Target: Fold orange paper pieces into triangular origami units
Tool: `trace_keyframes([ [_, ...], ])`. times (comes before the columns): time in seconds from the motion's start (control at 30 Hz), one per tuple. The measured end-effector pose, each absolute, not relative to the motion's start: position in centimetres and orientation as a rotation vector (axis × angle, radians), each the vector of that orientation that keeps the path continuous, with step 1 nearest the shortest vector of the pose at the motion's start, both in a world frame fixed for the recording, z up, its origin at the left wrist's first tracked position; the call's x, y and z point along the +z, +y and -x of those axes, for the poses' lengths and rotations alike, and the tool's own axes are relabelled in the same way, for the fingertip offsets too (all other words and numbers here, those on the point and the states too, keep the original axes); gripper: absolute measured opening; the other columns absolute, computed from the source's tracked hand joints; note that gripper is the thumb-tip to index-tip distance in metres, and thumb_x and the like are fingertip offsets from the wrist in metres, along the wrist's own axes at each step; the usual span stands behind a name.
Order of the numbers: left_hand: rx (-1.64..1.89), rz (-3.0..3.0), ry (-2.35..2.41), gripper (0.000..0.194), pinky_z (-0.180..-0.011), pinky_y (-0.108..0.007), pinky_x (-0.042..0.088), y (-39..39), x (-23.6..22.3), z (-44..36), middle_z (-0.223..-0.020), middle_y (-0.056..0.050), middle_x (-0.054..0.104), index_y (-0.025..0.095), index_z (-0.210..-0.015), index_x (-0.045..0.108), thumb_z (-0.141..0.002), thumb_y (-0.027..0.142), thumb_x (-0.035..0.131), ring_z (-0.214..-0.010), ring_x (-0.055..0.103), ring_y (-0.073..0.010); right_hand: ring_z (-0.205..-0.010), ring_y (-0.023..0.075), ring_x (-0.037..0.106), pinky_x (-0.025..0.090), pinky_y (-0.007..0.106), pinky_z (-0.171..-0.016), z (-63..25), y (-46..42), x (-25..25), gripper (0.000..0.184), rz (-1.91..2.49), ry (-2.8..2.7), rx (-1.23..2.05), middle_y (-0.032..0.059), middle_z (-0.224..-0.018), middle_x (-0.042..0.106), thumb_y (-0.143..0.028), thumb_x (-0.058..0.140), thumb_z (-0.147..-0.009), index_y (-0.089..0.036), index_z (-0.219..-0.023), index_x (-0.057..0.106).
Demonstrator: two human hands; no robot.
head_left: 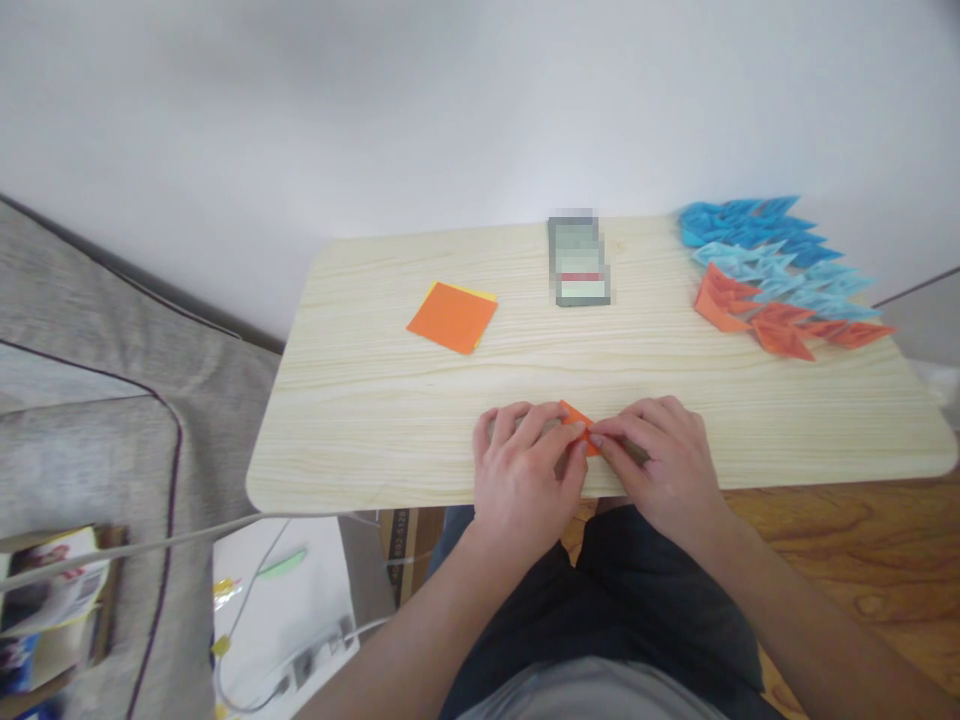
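A small folded piece of orange paper lies near the front edge of the table, partly covered by my fingers. My left hand presses it from the left, with thumb and forefinger on it. On the other side my right hand pinches the paper's right corner between thumb and forefinger. Farther back to the left is a stack of square paper, orange on top with a yellow edge showing beneath.
Rows of folded paper pieces in dark blue, light blue and orange-red stand at the back right. A phone-like object, pixelated, lies at the back middle. A grey sofa borders the wooden table on the left.
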State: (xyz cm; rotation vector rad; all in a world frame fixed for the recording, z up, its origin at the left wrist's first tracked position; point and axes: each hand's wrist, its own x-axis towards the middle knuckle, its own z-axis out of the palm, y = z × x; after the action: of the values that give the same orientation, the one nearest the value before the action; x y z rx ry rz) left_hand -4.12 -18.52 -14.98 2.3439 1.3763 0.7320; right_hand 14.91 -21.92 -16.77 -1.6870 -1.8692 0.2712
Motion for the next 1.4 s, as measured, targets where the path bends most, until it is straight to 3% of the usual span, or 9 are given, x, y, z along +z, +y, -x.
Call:
trace_keyframes([
  [0.47, 0.663, -2.374, 1.380, 0.018, -0.113, -0.054, 0.037, -18.8, -14.9, 4.3, -0.131, 0.001, 0.072, 0.033, -0.111, 0.076, -0.100, 0.033, 0.062, -0.122, 0.058, -0.0268, -0.096, 0.0245, 0.058, 0.041, 0.043, -0.085, -15.5, -22.3, -16.1, 0.016, 1.694, -1.978, 0.317, 0.0032, -0.095, 0.068, -0.039, 0.069, -0.097, -0.031, -0.109, 0.076],
  [0.7, 0.648, -2.399, 1.349, 0.020, -0.112, -0.055, 0.037, -18.7, -14.9, 4.6, -0.132, -0.001, 0.071, 0.032, -0.114, 0.076, -0.099, 0.033, 0.062, -0.122, 0.057, -0.0278, -0.097, 0.0233, 0.059, 0.045, 0.042, -0.083, -18.1, -21.5, -15.5, 0.022, 1.575, -2.134, 0.533, 0.0031, -0.099, 0.068, -0.035, 0.063, -0.101, -0.034, -0.120, 0.074],
  [0.9, 0.584, -2.436, 1.201, 0.033, -0.113, -0.054, 0.034, -18.2, -14.8, 5.2, -0.137, 0.001, 0.067, 0.038, -0.118, 0.077, -0.097, 0.019, 0.061, -0.128, 0.052, -0.0284, -0.113, 0.0249, 0.060, 0.049, 0.045, -0.097, -18.4, -21.8, -14.6, 0.034, 1.485, -2.082, 0.592, 0.0053, -0.117, 0.069, -0.017, 0.056, -0.100, -0.031, -0.127, 0.070],
  [1.03, 0.566, -2.452, 1.035, 0.035, -0.107, -0.049, 0.036, -17.3, -14.8, 5.4, -0.125, 0.001, 0.071, 0.037, -0.105, 0.080, -0.092, 0.010, 0.061, -0.119, 0.054, -0.0250, -0.130, 0.0304, 0.054, 0.042, 0.054, -0.112, -17.6, -22.2, -15.0, 0.049, 1.446, -2.121, 0.437, 0.0047, -0.136, 0.067, -0.013, 0.065, -0.088, -0.028, -0.134, 0.065],
  [1.2, 0.615, -2.487, 0.990, 0.026, -0.100, -0.046, 0.037, -16.8, -14.8, 5.7, -0.107, -0.002, 0.075, 0.028, -0.095, 0.078, -0.095, 0.012, 0.058, -0.106, 0.057, -0.0229, -0.123, 0.0308, 0.060, 0.045, 0.054, -0.106, -16.5, -23.4, -15.8, 0.029, 1.420, -2.143, 0.320, 0.0031, -0.123, 0.074, -0.020, 0.071, -0.089, -0.030, -0.117, 0.072],
  [1.4, 0.538, -2.479, 0.952, 0.023, -0.101, -0.047, 0.037, -18.3, -13.8, 6.9, -0.115, -0.004, 0.075, 0.027, -0.112, 0.075, -0.094, 0.022, 0.062, -0.111, 0.059, -0.0246, -0.108, 0.0276, 0.063, 0.049, 0.050, -0.098, -15.1, -25.1, -16.2, 0.025, 1.486, -2.021, 0.230, 0.0049, -0.109, 0.074, -0.020, 0.076, -0.088, -0.028, -0.112, 0.073],
])
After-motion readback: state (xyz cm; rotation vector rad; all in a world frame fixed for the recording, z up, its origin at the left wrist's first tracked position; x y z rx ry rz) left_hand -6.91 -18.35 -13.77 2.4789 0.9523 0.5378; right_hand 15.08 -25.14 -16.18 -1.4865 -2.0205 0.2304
